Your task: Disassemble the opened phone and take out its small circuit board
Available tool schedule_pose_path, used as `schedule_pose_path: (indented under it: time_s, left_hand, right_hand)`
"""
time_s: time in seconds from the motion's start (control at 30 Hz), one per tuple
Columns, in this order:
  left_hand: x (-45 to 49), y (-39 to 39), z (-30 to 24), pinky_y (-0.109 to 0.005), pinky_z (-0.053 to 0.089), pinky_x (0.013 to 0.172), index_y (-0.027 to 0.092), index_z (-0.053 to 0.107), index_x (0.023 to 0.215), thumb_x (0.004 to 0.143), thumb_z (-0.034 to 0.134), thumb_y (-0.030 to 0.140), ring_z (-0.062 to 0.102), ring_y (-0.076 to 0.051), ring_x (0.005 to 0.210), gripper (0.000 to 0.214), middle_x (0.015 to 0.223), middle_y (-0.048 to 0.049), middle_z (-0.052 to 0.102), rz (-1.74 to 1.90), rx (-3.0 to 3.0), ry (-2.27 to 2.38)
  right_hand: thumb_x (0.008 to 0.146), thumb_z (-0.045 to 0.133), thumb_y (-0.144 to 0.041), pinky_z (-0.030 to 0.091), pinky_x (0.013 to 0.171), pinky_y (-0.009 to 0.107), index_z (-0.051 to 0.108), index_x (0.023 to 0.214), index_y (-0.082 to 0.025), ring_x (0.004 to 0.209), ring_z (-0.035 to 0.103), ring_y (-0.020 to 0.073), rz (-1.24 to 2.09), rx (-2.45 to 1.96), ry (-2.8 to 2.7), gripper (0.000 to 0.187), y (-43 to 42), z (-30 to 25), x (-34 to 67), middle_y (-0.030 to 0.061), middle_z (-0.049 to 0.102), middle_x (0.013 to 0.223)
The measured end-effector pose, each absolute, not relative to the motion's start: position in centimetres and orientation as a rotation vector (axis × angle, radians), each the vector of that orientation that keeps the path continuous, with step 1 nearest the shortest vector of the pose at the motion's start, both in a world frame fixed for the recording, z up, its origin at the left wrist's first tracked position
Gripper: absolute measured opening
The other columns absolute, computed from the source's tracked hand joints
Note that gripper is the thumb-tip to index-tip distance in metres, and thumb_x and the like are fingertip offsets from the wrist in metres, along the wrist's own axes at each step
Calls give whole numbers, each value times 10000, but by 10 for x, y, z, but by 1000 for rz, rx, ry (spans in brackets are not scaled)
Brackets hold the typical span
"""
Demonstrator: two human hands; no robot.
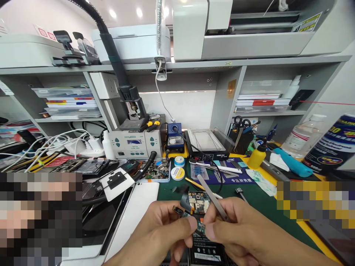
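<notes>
My left hand (166,231) pinches a small green circuit board (200,228) between thumb and fingers. A dark flat piece, perhaps a flex cable (178,210), sticks out beyond its fingertips. Metal tweezers (213,197) lie in my right hand (231,225), pointing up and away to the left. That hand's thumb and finger also meet the board's right edge. Beneath both hands is an opened phone, its main board (198,201) showing at the top and its black battery (206,248) below. My fingers hide part of the phone.
Behind the green mat (172,190) stand a hot air station (135,144), a soldering station (175,142) and a heating plate (208,142). A white tablet-like panel (141,210) lies left. On the right are a yellow bottle (256,157) and tissue (262,181).
</notes>
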State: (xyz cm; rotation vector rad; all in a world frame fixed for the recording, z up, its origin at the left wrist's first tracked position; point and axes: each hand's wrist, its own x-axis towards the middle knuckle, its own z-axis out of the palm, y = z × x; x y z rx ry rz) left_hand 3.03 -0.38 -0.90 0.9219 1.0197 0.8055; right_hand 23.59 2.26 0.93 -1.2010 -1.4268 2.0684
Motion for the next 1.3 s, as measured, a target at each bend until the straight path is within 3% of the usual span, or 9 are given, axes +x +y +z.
schedule_pose_path:
  time_s: [0.17,0.3,0.4,0.63,0.8,0.9,1.07,1.2,1.3]
  left_hand:
    - [25,4,-11,-183,375,359,166,603,639,780,761,423,423,-76,428,333,572,14,549,1016,887,1124]
    - [18,12,-4,-189,385,381,165,593,603,780,766,385,400,-82,431,331,483,38,478,1088,889,1141]
    - [14,15,0,-195,384,390,159,590,600,786,766,372,399,-80,435,333,495,36,487,1138,895,1142]
    - [-1,26,-8,-189,387,419,158,537,663,919,667,301,422,-69,466,321,582,57,507,1244,908,1129]
    - [-11,35,-12,-180,406,437,137,604,849,989,614,348,460,-56,483,253,682,56,548,1250,926,1158]
    - [-15,37,-13,-193,447,468,134,628,944,992,609,358,509,-67,525,231,749,33,592,1244,929,1173]
    - [-15,40,-15,-301,576,665,139,639,1105,984,616,370,655,-145,769,262,990,-46,673,1207,892,1182]
    - [-13,42,-15,-380,593,786,151,627,1188,980,621,372,676,-195,922,304,1132,-79,669,1165,832,1172]
    - [-13,41,-14,-409,590,829,158,619,1219,978,624,370,672,-214,979,321,1185,-89,658,1125,782,1159]
  right_hand:
    - [987,506,-589,230,430,233,588,840,-201,454,217,85,1586,-1143,-1531,423,37,4,246,-115,271,530]
    - [1065,298,-576,426,637,317,560,848,-223,646,498,169,997,-1239,-1779,490,43,3,253,-26,486,659]
    - [1082,285,-528,391,725,347,546,837,-231,798,526,209,808,-1235,-1897,465,44,4,253,23,559,804]
    - [1066,375,-434,331,736,379,449,747,-238,772,466,236,564,-1161,-2198,381,52,-2,251,40,535,811]
    - [1054,349,-511,292,622,329,473,714,-227,628,432,192,629,-1283,-2238,459,57,4,258,-9,493,681]
    - [1060,278,-518,349,611,296,551,723,-210,610,463,168,773,-1381,-2209,532,56,18,263,-23,468,636]
    - [1002,442,-414,336,413,218,590,689,-182,383,392,96,1157,-1569,-2309,417,55,31,269,-35,525,457]
    - [1007,500,-421,350,344,192,522,604,-187,331,420,69,1290,-1674,-2416,467,55,23,268,-15,614,489]
    - [1042,484,-505,398,372,192,575,663,-164,361,472,63,1264,-1758,-2474,518,56,13,265,-50,612,540]
